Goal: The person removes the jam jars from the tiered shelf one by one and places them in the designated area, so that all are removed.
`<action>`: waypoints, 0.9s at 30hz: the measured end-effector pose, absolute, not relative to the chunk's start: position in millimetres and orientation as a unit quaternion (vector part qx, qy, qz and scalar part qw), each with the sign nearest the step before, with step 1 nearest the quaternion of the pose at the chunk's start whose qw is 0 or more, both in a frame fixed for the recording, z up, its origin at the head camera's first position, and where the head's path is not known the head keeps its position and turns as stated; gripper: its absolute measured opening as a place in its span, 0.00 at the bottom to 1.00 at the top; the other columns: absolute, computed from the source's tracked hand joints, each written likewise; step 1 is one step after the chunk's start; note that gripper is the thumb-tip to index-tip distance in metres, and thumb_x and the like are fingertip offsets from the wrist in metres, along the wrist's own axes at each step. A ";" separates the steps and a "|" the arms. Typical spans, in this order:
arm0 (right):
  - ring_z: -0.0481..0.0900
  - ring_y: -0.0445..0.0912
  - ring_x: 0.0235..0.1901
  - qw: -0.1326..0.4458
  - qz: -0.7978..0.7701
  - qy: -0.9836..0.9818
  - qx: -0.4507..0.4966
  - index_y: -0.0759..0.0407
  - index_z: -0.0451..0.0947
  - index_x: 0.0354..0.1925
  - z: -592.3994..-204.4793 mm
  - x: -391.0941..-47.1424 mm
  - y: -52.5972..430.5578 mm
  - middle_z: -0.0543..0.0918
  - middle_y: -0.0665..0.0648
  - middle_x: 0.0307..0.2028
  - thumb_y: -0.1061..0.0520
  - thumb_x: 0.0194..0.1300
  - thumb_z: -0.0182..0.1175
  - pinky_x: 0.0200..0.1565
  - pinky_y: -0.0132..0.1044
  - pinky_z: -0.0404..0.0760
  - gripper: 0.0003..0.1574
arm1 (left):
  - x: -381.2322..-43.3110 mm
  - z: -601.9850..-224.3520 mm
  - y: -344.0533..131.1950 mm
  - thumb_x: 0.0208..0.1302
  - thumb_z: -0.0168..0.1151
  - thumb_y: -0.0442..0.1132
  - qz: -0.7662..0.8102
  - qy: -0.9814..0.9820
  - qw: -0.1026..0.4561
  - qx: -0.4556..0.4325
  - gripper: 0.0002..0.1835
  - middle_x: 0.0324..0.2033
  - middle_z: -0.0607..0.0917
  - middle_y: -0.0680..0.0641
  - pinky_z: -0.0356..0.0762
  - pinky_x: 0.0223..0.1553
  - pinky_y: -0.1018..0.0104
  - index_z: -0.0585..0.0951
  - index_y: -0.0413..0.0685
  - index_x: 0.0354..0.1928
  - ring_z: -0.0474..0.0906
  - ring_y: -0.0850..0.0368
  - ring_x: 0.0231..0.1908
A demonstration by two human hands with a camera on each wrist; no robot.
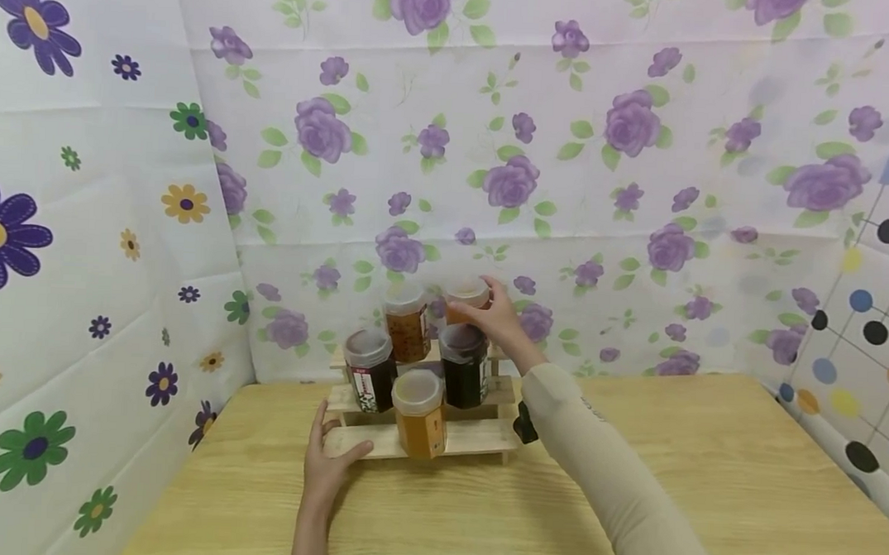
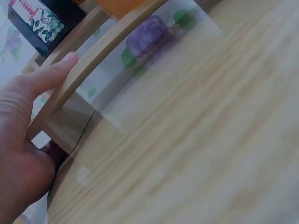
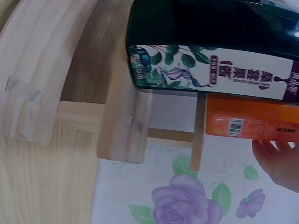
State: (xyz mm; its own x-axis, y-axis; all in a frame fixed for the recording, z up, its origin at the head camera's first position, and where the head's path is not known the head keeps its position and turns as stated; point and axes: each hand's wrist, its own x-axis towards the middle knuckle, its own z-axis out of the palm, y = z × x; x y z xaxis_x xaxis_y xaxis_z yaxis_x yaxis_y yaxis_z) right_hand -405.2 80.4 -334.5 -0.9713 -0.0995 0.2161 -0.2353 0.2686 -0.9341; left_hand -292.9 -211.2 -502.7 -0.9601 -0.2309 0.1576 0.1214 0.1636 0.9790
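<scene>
At the left end of a three-tier wooden rack point(image 1: 475, 439), my left hand point(image 1: 323, 467) grips the lowest shelf, thumb on top in the left wrist view. Up at the back right, my right hand point(image 1: 504, 320) holds a clear-lidded jar with an orange label point(image 3: 261, 119) by its side and lid. That jar stands at the top shelf point(image 3: 198, 140); its lower part is hidden in the head view. Just in front of it, on the middle shelf, is a dark jar point(image 1: 464, 374). Another dark jar point(image 1: 369, 373) stands to the left on that shelf.
A reddish-brown jar point(image 1: 408, 330) is on the top shelf at left. An amber jar point(image 1: 419, 417) stands on the lowest shelf. Beneath the rack is a wood-grain table point(image 1: 675, 453). A flowered cloth point(image 1: 450, 145) hangs close behind, with others at both sides.
</scene>
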 end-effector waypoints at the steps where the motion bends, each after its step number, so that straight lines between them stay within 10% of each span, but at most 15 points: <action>1: 0.69 0.58 0.64 0.059 0.601 -0.790 0.106 0.53 0.46 0.77 -336.4 -405.3 79.3 0.62 0.64 0.69 0.43 0.62 0.66 0.61 0.51 0.75 0.56 | -291.9 -503.0 -212.7 0.51 0.76 0.36 -0.649 -0.749 0.132 0.032 0.60 0.67 0.63 0.35 0.41 0.71 0.30 0.45 0.66 0.78 0.49 0.36 0.72; 27: 0.70 0.54 0.65 0.083 0.657 -0.747 0.064 0.45 0.51 0.76 -353.3 -408.8 82.0 0.64 0.60 0.70 0.43 0.55 0.72 0.62 0.49 0.76 0.58 | -291.2 -500.9 -220.3 0.53 0.74 0.34 -0.668 -0.737 0.104 0.016 0.59 0.68 0.60 0.37 0.47 0.71 0.33 0.45 0.64 0.78 0.51 0.37 0.71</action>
State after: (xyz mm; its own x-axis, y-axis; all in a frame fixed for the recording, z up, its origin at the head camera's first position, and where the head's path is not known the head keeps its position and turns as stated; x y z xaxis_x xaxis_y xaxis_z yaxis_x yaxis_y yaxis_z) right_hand -408.8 82.0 -353.3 -0.9781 0.0131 0.2077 -0.2044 0.1290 -0.9704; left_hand -291.2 -220.3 -500.9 -0.9778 -0.1622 0.1324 0.1159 0.1074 0.9874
